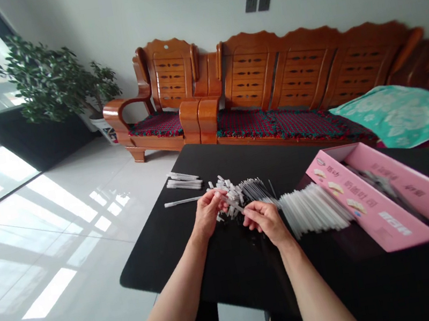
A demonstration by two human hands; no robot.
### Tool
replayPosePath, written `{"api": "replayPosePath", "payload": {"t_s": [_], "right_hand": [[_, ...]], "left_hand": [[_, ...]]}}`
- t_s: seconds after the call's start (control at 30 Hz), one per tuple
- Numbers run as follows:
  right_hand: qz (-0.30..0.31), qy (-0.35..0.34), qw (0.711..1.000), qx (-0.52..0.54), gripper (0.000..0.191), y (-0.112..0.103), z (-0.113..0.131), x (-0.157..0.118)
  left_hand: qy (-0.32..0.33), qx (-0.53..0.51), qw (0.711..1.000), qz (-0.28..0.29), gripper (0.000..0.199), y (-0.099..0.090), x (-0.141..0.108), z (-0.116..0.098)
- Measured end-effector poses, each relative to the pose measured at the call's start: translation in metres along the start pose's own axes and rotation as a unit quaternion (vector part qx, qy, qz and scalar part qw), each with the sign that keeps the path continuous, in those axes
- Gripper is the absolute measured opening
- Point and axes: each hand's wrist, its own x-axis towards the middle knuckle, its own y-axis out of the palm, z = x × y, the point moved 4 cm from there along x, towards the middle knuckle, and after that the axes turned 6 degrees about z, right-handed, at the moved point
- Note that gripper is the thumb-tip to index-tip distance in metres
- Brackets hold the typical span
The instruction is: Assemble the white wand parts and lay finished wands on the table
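Fingers of the left hand [206, 216] and right hand [268, 221] pinch a slim pale tube [234, 204], one at each end, above the black surface [241, 275]. Small white pieces [228, 184] lie heaped just beyond, beside dark thin rods [255, 189]. With so narrow a pinch, the tube could slip and drop into that heap. The right wrist, drifting outward, could set the clear tubes [314, 210] rolling near the pink box [374, 216].

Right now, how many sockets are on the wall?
2. The left socket and the right socket are side by side on the wall, above the long sofa. More could be hidden behind the sofa.
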Motion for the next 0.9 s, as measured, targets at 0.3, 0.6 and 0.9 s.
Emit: {"api": "replayPosePath", "payload": {"t_s": [0.3, 0.6, 0.9], "right_hand": [[0.111, 0.071, 0.985, 0.112, 0.041, 0.011, -0.006, -0.002], [-0.013, -0.105, 0.955, -0.277, 0.042, 0.011, 0.012, -0.003], [-0.153, -0.121, 0.931, -0.307, 0.040, -0.014, 0.003, -0.005]], "left_hand": [[-0.025, 0.061, 0.998, 0.023, 0.033, 0.009, -0.004, 0.002], [-0.018, 0.030, 0.998, -0.044, 0.032, -0.009, 0.003, 0.011], [0.040, 0.074, 0.991, -0.101, 0.032, -0.023, 0.003, -0.006]]}}
